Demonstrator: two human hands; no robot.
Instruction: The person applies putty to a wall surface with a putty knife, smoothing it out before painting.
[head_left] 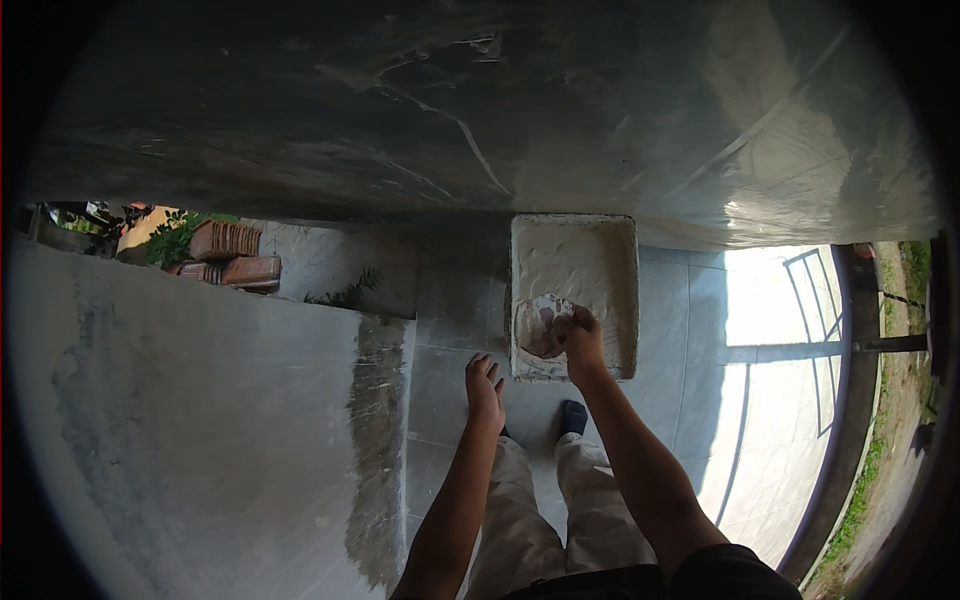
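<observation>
A rectangular, paste-smeared tray [637, 290] stands in front of me, with wet off-white paste [580, 250] spread inside it. Over its near left part, my right hand [582, 340] has its fingers closed on a rounded, paste-smeared piece [545, 325]; its exact kind is not clear, and my fingers cover its right edge. Just outside the tray's near left corner is my left hand [485, 388], empty, its fingers slightly apart and bent.
A large grey plastered surface [500, 120] spans the far side. Another grey wall [230, 410] with a darker damp strip lies left. Stacked reddish tiles [225, 240] sit beyond it. My feet [571, 418] are on the tiled floor [650, 400]; sunlight falls at right.
</observation>
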